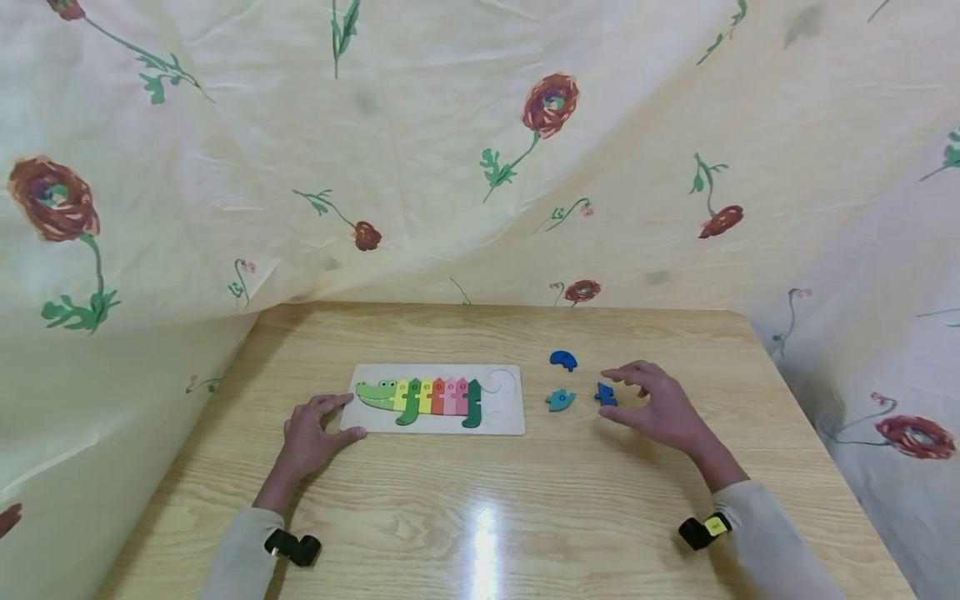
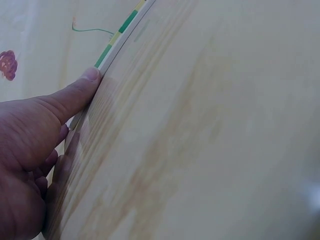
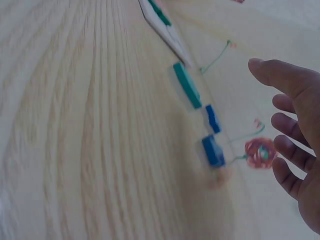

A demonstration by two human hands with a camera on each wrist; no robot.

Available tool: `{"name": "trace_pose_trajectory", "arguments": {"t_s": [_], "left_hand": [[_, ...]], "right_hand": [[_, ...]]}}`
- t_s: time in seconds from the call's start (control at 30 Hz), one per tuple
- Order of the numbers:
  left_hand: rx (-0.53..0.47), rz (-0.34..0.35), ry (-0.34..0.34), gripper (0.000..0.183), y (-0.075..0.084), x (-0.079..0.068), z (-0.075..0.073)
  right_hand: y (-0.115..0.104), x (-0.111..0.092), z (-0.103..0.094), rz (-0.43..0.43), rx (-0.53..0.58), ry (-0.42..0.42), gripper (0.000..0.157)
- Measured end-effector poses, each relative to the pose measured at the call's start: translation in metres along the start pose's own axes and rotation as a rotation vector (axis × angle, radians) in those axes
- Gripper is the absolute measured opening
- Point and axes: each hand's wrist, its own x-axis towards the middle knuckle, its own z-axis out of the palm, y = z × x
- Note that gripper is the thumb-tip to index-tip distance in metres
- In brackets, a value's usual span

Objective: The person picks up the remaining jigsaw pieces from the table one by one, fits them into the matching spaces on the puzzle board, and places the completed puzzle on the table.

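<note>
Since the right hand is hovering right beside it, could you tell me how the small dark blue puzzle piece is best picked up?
Probably a pinch across its two side edges from above: the dark blue puzzle piece lies flat on the wooden table, thin, so only its edges offer purchase. The right hand hangs open just right of it; the teal piece lies clear on the left.

Puzzle board (image 1: 498,421) centre of frame on table (image 1: 480,517); 3 loose pieces (image 1: 562,400) just right of it; left hand (image 1: 311,433) at board's left edge, right hand (image 1: 660,408) right of pieces.
</note>
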Motion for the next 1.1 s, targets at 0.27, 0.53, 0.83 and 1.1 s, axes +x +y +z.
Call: {"name": "trace_pose_trajectory", "arguments": {"t_s": [0.27, 0.53, 0.83, 1.1], "left_hand": [[-0.005, 0.014, 0.002, 0.077, 0.001, -0.001, 0.0], [-0.009, 0.002, 0.002, 0.078, 0.001, 0.0, -0.001], [-0.012, 0.013, 0.005, 0.078, 0.0, 0.0, -0.001], [-0.015, 0.042, 0.016, 0.075, -0.001, -0.001, -0.002]], "right_hand": [[0.037, -0.004, 0.003, 0.074, 0.022, -0.04, 0.058], [0.046, -0.005, 0.003, 0.094, 0.006, -0.071, 0.06], [0.052, -0.007, 0.006, 0.17, -0.015, -0.114, 0.06], [0.053, -0.005, 0.008, 0.161, -0.02, -0.136, 0.062]]}}
